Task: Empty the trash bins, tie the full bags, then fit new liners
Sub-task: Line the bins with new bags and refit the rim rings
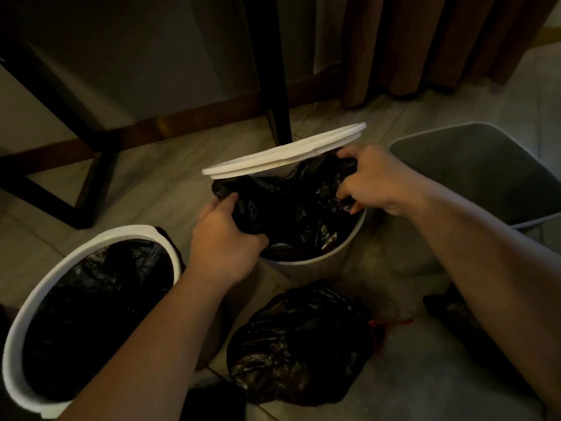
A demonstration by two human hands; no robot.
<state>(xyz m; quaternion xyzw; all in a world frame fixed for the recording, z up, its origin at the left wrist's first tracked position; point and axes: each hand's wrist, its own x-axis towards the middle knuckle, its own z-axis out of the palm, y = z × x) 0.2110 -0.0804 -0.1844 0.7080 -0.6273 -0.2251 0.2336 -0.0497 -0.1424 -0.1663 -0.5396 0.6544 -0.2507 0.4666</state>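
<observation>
The left hand (221, 238) clutches the black liner (291, 208) at its near-left edge inside the middle bin (303, 267). The liner's mouth runs crosswise, beneath the tilted white ring (282, 153), to the right hand (373, 180), which pinches its far-right edge. Neither hand is nearer.

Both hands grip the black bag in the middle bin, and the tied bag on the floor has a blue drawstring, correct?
No: the head view shows a red drawstring on the tied bag. Left hand and right hand grip the black bag in the middle bin.
</observation>
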